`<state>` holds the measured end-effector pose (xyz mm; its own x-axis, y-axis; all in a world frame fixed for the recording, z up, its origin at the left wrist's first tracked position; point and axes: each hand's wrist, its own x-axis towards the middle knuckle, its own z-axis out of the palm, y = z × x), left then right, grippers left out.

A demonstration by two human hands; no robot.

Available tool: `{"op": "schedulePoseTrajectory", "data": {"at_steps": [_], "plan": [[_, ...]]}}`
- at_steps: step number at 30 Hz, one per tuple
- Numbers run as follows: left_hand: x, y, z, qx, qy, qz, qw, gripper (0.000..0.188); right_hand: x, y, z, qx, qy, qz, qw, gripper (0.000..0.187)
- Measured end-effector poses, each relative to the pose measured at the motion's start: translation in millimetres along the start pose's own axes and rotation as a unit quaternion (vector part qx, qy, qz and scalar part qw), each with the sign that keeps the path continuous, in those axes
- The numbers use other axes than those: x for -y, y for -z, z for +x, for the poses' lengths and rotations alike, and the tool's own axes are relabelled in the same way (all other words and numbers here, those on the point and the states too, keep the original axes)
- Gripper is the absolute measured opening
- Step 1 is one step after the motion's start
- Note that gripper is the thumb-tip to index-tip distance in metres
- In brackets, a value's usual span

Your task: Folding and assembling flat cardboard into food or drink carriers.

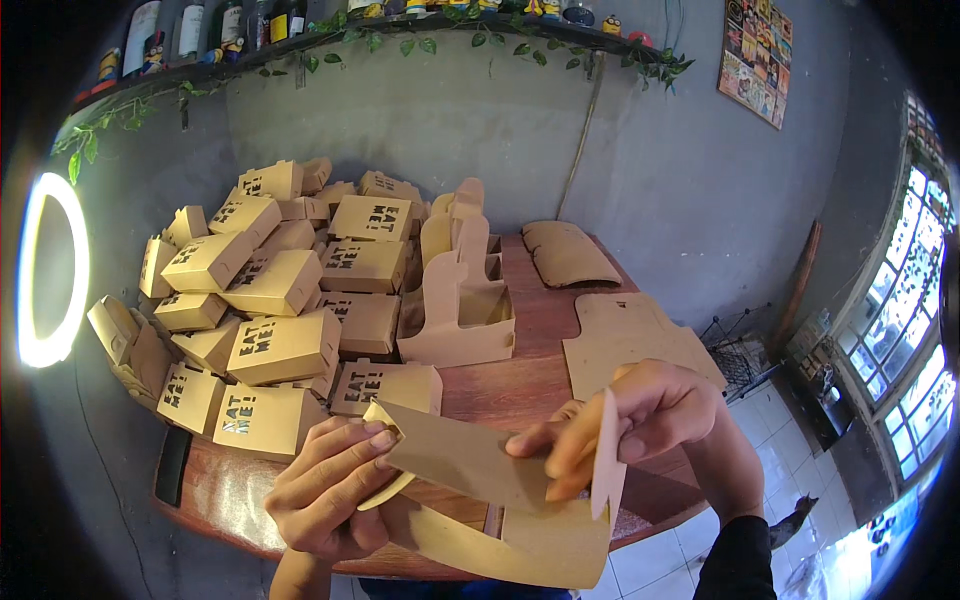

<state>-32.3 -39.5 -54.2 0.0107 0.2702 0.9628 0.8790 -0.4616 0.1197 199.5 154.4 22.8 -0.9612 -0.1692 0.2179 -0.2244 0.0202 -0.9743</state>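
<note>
A partly folded brown cardboard box (470,460) is held over the near edge of the table, its walls raised and gaps showing between the panels. My left hand (330,490) pinches its left corner, thumb and fingers closed on the folded flaps. At the other end, my right hand (660,415) curls over an upright end flap (605,455), with fingers reaching inside against the long wall. Some of the right fingertips are hidden or slightly blurred. Beyond the box lies the reddish-brown wooden table (490,390).
Many folded boxes (285,345) with dark lettering are piled at the left. Beside them stand open box trays (455,315). Flat cardboard blanks (640,340) and a curved cardboard stack (570,253) lie at the right. A ring light (55,270) glows far left; a shelf (400,22) runs above.
</note>
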Motion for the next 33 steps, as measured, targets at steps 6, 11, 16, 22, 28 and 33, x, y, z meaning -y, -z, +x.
{"op": "schedulePoseTrajectory", "data": {"at_steps": [6, 11, 16, 22, 28, 33], "plan": [[1, -1, -6, -0.016, 0.015, -0.013, 1.000, 0.033, -5, -20, -2, -0.140, -0.036, 0.212, 0.966, 0.010], [-4, 0, -2, 0.006, 0.001, -0.033, 0.999, 0.033, -18, -16, -6, -0.017, 0.075, 0.183, 0.980, 0.007], [0, -5, -4, 0.015, -0.001, -0.033, 0.999, 0.030, -11, -20, -6, -0.092, -0.025, 0.079, 0.992, 0.017], [3, -2, 1, 0.069, -0.007, -0.051, 0.996, 0.027, -5, -35, -8, -0.108, -0.033, -0.036, 0.993, 0.030], [2, -5, -5, 0.041, 0.006, -0.044, 0.998, 0.027, 12, -50, 4, -0.219, -0.074, 0.007, 0.973, 0.059], [-5, -6, 3, 0.057, 0.023, -0.042, 0.997, 0.027, -1, -38, -6, -0.185, 0.000, -0.100, 0.978, 0.066]]}}
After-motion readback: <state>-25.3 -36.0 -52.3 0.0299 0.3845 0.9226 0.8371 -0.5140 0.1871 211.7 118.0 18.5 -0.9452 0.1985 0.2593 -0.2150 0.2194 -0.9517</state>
